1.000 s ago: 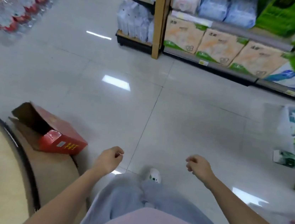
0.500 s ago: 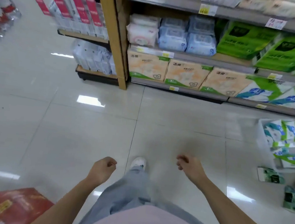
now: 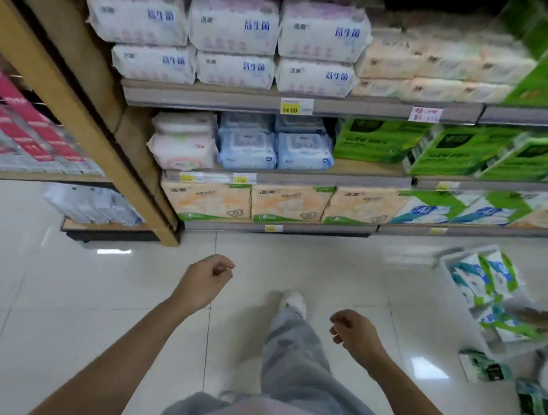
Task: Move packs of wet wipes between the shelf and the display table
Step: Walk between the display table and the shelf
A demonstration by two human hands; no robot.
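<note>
We stand facing the shelf (image 3: 304,176) with both hands empty, and the coming reach turns on one thing: the blue wet-wipe packs (image 3: 275,145) sit on the middle tier at about 12 o'clock from us, up and ahead of both hands and well apart from them. From the left hand (image 3: 203,283) they lie at roughly 1 o'clock; from the right hand (image 3: 355,333) at roughly 11 o'clock. The left hand is raised further toward the shelf and looks the nearer of the two. Its fingers are curled loosely in, thumb against the forefinger, pinching nothing; the right hand is likewise loosely curled and holds nothing. The blue packs stand side by side and stacked, their long axes running left to right along the shelf edge, faces toward us. Just beside them at 9 o'clock is a white pack (image 3: 182,142), and at 3 o'clock green boxes (image 3: 377,144), so a grasp from the front looks cleaner than one from the sides. The tier above (image 3: 295,104) overhangs the packs, which leaves little room for lifting straight up. Nothing stands between our hands and the shelf. On the floor at 3 o'clock lie loose packs (image 3: 484,367) and a bin (image 3: 457,278) of tissue, clear of the path.
</note>
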